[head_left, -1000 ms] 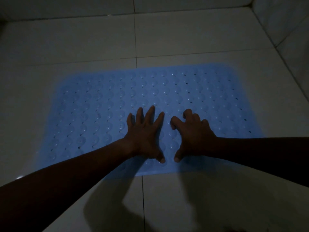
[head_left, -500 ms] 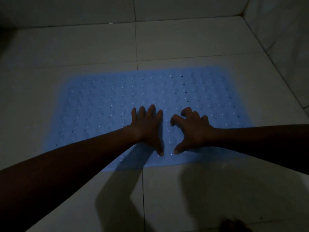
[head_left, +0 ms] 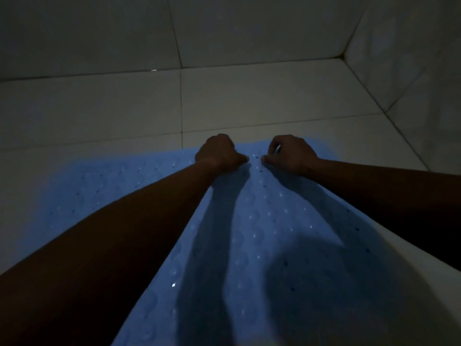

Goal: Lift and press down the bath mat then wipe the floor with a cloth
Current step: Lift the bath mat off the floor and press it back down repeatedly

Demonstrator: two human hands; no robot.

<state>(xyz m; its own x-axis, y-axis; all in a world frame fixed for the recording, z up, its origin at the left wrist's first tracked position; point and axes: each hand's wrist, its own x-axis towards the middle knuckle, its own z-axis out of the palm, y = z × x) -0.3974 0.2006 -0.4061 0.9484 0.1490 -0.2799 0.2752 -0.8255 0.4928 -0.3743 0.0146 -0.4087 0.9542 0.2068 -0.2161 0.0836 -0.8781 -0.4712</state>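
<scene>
A light blue bath mat (head_left: 262, 233) with rows of bumps and small holes covers the lower middle of the dim head view and lies on the white tiled floor. My left hand (head_left: 219, 153) is at the mat's far edge, fingers curled over that edge. Just to its right, my right hand (head_left: 290, 153) grips the same far edge with curled fingers. Both forearms stretch out over the mat and cast long shadows on it. No cloth is in view.
White floor tiles (head_left: 249, 101) run beyond the mat to a tiled back wall (head_left: 249, 28). A tiled side wall (head_left: 411, 71) rises at the right and meets the back wall in a corner. The scene is dark.
Both hands have left the mat's near edge, where they lay spread and pressing, and reached to its far edge, where the fingers now curl over it. The camera has come much closer and lower.
</scene>
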